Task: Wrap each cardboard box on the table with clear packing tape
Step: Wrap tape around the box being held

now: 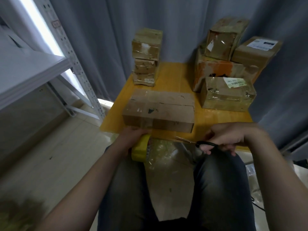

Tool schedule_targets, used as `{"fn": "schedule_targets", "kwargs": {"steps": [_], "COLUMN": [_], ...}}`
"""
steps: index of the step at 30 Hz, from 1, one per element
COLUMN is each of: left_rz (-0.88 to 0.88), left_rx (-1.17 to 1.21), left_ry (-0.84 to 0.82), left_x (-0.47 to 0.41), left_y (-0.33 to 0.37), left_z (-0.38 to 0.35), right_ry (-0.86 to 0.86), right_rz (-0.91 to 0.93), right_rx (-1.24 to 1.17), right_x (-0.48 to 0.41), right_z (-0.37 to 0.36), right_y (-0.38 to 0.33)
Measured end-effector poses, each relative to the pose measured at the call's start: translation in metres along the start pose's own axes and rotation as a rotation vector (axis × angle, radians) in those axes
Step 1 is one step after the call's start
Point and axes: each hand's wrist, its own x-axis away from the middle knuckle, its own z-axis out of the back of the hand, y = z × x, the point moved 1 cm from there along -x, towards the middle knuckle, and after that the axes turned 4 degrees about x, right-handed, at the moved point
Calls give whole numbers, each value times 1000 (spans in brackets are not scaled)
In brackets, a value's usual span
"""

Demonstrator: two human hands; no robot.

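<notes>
Curtained corner with a metal rack and a yellow surface

Grey curtains [108, 39] hang in folds across the far side and down the right. At left stands a white metal shelving rack [33, 67] with perforated uprights [78, 67]. A bright strip of light [45, 29] shows behind it. The floor [58, 155] is pale and tiled, dim at near left. The yellow surface [175, 77] sits in the middle, against the curtains.

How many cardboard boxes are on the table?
8. Left stack: top box, middle box, bottom box. Nearest: long box. Right pile: upper box, labelled box, orange box, taped box. More may hide behind.
</notes>
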Motion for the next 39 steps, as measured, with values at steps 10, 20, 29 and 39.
{"fn": "schedule_targets", "kwargs": {"steps": [10, 20, 29, 39], "left_rz": [-3, -2, -4, -54], "left_rx": [-28, -6, -53, -207], "left_ry": [-29, -50, 6, -20], "left_x": [-1, -7, -16, -16], "left_y": [-6, -14, -20, -20], "left_z": [13, 16, 15, 19], "right_ry": [74, 125, 257, 116], "right_rz": [41, 109, 254, 35], "right_rx": [74, 36, -44, 77], "right_x": [-43, -71, -83, -84], "right_z": [-11, -4, -1, -6], "right_y": [-85, -94, -86, -91]}}
